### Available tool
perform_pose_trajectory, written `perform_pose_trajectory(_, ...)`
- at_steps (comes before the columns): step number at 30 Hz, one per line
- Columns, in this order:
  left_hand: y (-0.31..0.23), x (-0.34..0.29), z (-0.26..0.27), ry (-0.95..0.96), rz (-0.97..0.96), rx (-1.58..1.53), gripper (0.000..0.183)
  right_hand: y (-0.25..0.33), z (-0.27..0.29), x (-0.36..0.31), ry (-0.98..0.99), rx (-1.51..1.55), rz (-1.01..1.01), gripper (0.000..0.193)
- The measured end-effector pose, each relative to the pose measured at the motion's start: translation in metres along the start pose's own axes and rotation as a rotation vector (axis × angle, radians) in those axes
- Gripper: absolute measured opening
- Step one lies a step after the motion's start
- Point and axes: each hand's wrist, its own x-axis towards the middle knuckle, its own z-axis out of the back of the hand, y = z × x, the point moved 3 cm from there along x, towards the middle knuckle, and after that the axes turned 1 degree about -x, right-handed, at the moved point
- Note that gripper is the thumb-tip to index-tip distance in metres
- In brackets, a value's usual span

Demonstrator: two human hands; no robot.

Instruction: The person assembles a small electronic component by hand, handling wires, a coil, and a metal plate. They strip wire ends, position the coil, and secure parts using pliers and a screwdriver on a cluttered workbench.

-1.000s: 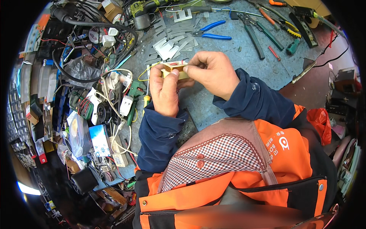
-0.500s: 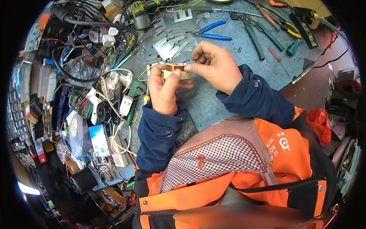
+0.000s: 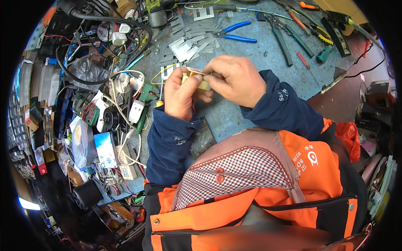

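Observation:
Between my hands is a small coil (image 3: 204, 85) wrapped in pale yellow tape, with a copper-coloured patch on its upper side. My left hand (image 3: 179, 96) holds it, the thumb pressed on top and the fingers curled beneath. My right hand (image 3: 238, 80) is closed, its thumb and forefinger pinching at the coil's right upper edge. What exactly lies in that pinch is too small to make out. Just beyond the hands lie thin grey E-shaped metal plates (image 3: 182, 50), loosely piled on the blue-grey bench (image 3: 268, 90).
Blue-handled pliers (image 3: 239, 38) lie past the plates. Green-handled tools (image 3: 281, 46), a red screwdriver (image 3: 303, 60) and other hand tools spread along the far right. Tangled cables (image 3: 144, 69), a multi-socket adapter (image 3: 136, 112) and a phone (image 3: 104, 149) crowd the left.
My right hand has moved down and left, its raised fingers folding in close to the coil. The coil has tilted, its right end lower than before.

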Motion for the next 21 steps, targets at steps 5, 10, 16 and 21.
perform_pose_trajectory(5,-0.002,0.001,0.006,-0.008,0.029,-0.058,0.022,-0.005,0.001,0.000,-0.016,0.145,-0.022,0.014)
perform_pose_trajectory(10,-0.002,0.001,0.006,0.018,0.056,-0.079,0.021,-0.002,0.002,0.000,-0.017,0.097,-0.003,0.015)
perform_pose_trajectory(16,0.007,0.005,0.011,0.050,0.087,-0.126,0.024,-0.003,0.001,0.000,-0.005,0.123,-0.041,0.016)
perform_pose_trajectory(21,-0.002,0.001,0.009,0.105,0.036,-0.357,0.034,-0.010,0.008,-0.013,-0.138,0.468,-0.323,0.023)
